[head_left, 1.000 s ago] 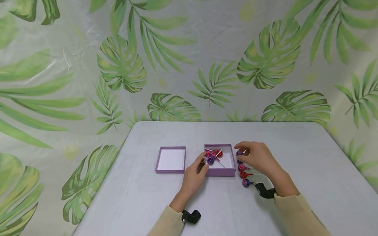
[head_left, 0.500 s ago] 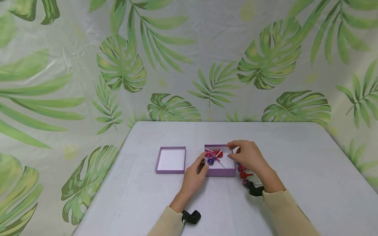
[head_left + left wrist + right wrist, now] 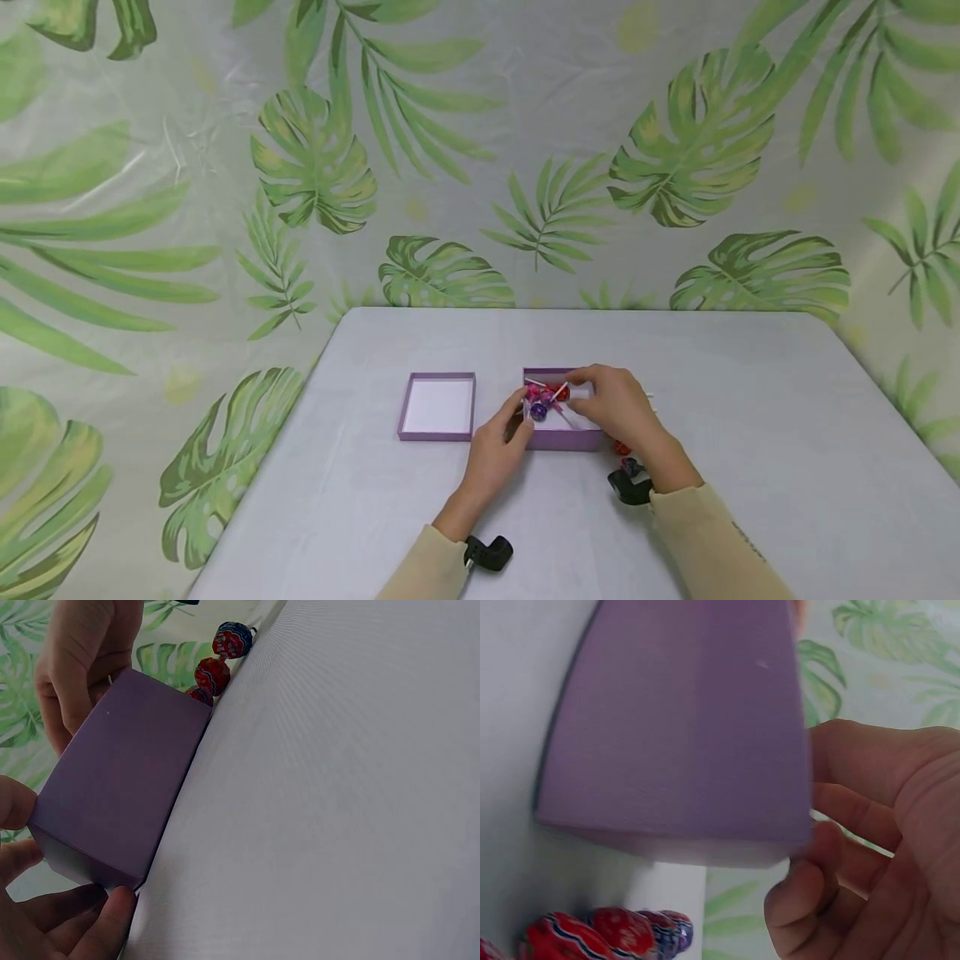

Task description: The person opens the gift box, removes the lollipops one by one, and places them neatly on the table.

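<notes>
A purple box (image 3: 562,440) with a white inside stands before me in the head view, several wrapped lollipops (image 3: 538,412) heaped in its left part. My left hand (image 3: 495,454) grips the box's left side; the left wrist view shows fingers at its end wall. My right hand (image 3: 615,408) reaches over the right wall, thumb and forefinger apart, close to a white lollipop stick (image 3: 558,392). No candy shows between those fingers; whether they touch the stick is unclear. In the right wrist view, the box wall hides part of the right fingers.
Left of the box lies a matching shallow purple lid (image 3: 437,437), white inside facing up. More lollipops (image 3: 622,930) lie in a row along the box's right side, partly hidden by my right hand and wrist in the head view. A white cloth covers the table (image 3: 337,483).
My right hand has moved left, from a purple lollipop in the row beside the box to inside the box's rim. The left hand keeps its hold, and the heaped lollipops look unmoved.
</notes>
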Demonstrator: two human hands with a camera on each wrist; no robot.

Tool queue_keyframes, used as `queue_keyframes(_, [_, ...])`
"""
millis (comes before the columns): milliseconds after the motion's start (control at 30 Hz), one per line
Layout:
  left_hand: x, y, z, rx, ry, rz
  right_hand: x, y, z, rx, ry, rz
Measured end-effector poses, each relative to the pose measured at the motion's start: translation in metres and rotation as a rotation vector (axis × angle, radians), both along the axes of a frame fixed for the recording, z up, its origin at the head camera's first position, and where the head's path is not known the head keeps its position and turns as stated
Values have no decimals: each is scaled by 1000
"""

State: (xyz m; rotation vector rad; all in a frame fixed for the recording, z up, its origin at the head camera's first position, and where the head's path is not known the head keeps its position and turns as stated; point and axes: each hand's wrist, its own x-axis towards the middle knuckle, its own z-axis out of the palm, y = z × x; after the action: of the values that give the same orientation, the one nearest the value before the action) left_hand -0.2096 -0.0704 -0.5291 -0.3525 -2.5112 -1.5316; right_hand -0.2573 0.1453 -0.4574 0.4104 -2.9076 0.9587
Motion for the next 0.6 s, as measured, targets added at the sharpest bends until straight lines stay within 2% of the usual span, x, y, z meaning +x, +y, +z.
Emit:
queue_keyframes(367, [1, 2, 2, 3, -1, 0, 0, -7, -12, 52, 45, -40])
queue_keyframes(600, [1, 1, 2, -5, 10, 10, -3, -9, -19, 140, 98, -33])
